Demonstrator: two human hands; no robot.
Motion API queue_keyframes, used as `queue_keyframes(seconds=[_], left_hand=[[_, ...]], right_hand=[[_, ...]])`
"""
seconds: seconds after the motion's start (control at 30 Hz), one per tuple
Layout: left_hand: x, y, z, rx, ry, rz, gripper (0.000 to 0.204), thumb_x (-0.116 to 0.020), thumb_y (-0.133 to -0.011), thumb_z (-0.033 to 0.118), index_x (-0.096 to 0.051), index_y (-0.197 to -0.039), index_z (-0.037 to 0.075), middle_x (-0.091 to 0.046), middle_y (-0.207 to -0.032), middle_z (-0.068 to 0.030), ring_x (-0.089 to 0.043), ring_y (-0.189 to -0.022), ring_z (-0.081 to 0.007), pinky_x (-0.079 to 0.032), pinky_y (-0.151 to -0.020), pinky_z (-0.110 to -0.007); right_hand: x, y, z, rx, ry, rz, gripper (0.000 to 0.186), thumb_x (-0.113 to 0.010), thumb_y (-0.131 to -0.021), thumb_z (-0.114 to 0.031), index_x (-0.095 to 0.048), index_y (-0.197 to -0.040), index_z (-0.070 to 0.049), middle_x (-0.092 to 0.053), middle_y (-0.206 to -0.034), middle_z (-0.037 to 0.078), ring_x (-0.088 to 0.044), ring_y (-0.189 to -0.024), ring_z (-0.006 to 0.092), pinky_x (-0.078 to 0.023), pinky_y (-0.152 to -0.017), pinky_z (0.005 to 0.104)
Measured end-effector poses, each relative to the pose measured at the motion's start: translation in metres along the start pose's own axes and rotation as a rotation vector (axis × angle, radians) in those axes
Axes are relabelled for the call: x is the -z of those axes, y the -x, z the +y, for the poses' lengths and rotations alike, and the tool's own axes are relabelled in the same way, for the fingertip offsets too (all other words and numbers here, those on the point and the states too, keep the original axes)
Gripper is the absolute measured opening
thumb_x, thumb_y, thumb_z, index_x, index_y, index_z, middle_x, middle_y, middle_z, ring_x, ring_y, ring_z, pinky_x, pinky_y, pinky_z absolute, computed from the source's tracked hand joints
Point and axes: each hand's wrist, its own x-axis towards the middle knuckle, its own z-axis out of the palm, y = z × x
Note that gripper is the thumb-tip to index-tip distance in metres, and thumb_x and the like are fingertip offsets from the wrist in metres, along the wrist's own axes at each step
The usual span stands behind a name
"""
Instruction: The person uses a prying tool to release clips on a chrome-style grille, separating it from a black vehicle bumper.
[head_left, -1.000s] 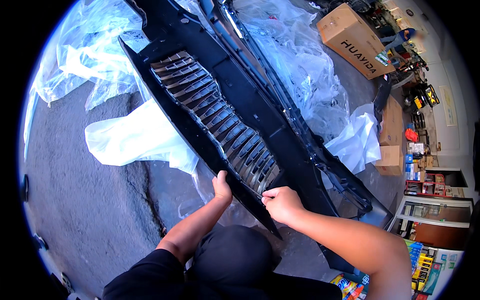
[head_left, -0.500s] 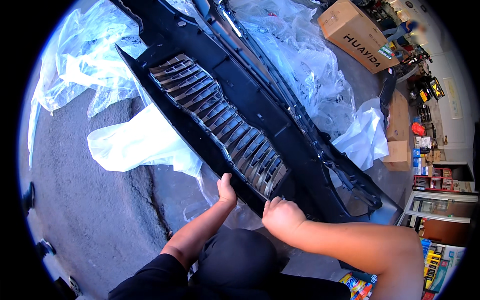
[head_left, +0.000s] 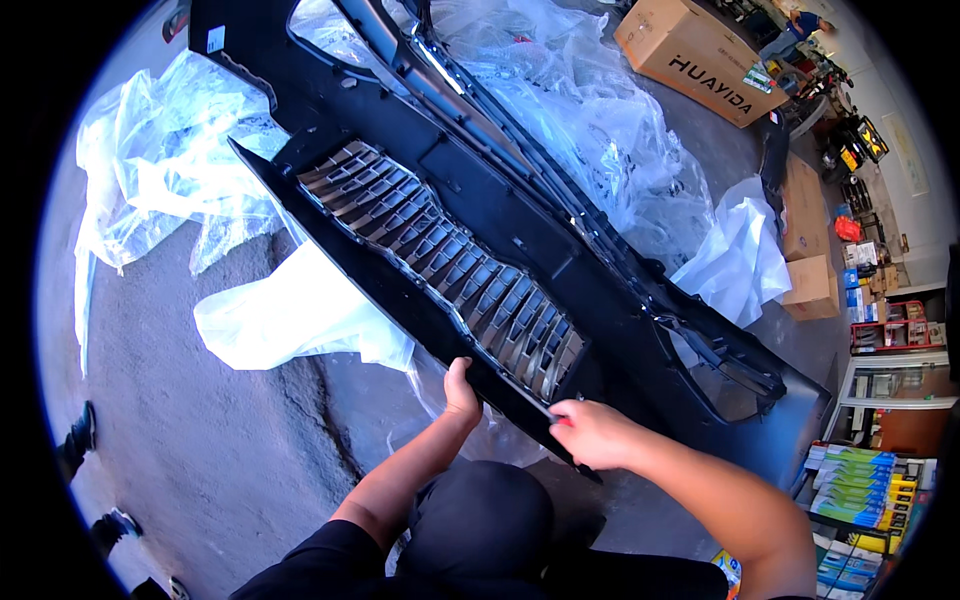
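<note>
A long black car bumper [head_left: 480, 215] lies diagonally in front of me, with a silver-grey slatted grille [head_left: 440, 255] set in it. At the bumper's near edge, my left hand [head_left: 463, 395] is closed round the rim, thumb on top and fingers out of sight beneath. My right hand [head_left: 600, 435] is closed round a slim tool with a bit of red handle showing, perhaps a screwdriver [head_left: 562, 420]. Its thin metal end reaches the near lower corner of the grille; the exact contact there is too small to make out.
Crumpled clear plastic sheeting [head_left: 600, 130] lies beyond the bumper, with more [head_left: 160, 150] at the left. White wrapping [head_left: 300, 310] lies beside the near rim. Cardboard boxes [head_left: 690, 60] and stocked shelves [head_left: 860, 485] line the right. Other people's shoes [head_left: 88, 425] show at the left edge.
The view has shifted a little. My right hand has turned slightly and sits farther right, so red on its tool now shows. The left hand keeps its hold on the rim.
</note>
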Motion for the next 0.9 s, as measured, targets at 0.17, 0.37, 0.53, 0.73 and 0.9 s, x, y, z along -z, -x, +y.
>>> queue_keyframes(seconds=[0.17, 0.37, 0.53, 0.73, 0.9], left_hand=[[-0.019, 0.033, 0.031, 0.139, 0.022, -0.113, 0.024, -0.061, -0.086, 0.026, -0.060, -0.098, 0.005, -0.066, -0.096, -0.0103, -0.063, -0.095, -0.0276, -0.050, -0.095, -0.042], [-0.039, 0.052, 0.033, 0.213, -0.059, -0.156, 0.028, -0.065, -0.092, 0.032, -0.064, -0.106, 0.008, -0.067, -0.103, -0.0103, -0.062, -0.107, -0.0276, -0.045, -0.105, -0.044], [-0.037, 0.067, 0.017, 0.228, -0.153, -0.232, 0.035, -0.066, -0.093, 0.038, -0.065, -0.111, 0.008, -0.071, -0.109, -0.0078, -0.064, -0.109, -0.0285, -0.044, -0.107, -0.045], [-0.023, 0.051, -0.001, 0.218, -0.282, -0.114, 0.034, -0.065, -0.088, 0.034, -0.068, -0.108, 0.007, -0.072, -0.108, -0.0088, -0.065, -0.109, -0.0292, -0.046, -0.104, -0.048], [-0.028, 0.058, 0.027, 0.091, -0.308, -0.158, 0.043, -0.064, -0.092, 0.036, -0.062, -0.123, 0.006, -0.069, -0.124, -0.0112, -0.061, -0.120, -0.0325, -0.038, -0.114, -0.051]], right_hand=[[-0.029, 0.084, 0.100, 0.095, -0.166, 0.387, 0.024, -0.065, -0.093, -0.016, -0.067, -0.113, -0.003, -0.071, -0.097, 0.020, -0.072, -0.090, 0.0349, -0.056, -0.080, 0.0439], [-0.191, 0.104, 0.290, -0.184, -0.059, 0.764, 0.022, -0.062, -0.101, -0.023, -0.072, -0.113, -0.008, -0.070, -0.091, 0.018, -0.066, -0.085, 0.0437, -0.055, -0.075, 0.0471], [-0.243, 0.067, 0.362, -0.402, -0.151, 0.943, 0.020, -0.067, -0.097, -0.023, -0.074, -0.110, -0.009, -0.070, -0.093, 0.017, -0.069, -0.085, 0.0387, -0.055, -0.074, 0.0449], [-0.267, 0.002, 0.385, -0.400, -0.442, 1.137, 0.027, -0.073, -0.093, -0.026, -0.075, -0.113, -0.008, -0.076, -0.101, 0.016, -0.074, -0.092, 0.0321, -0.057, -0.080, 0.0402], [-0.256, -0.024, 0.383, -0.434, -0.351, 1.042, 0.024, -0.076, -0.091, -0.023, -0.076, -0.109, -0.007, -0.076, -0.099, 0.016, -0.074, -0.090, 0.0342, -0.057, -0.080, 0.0409]])
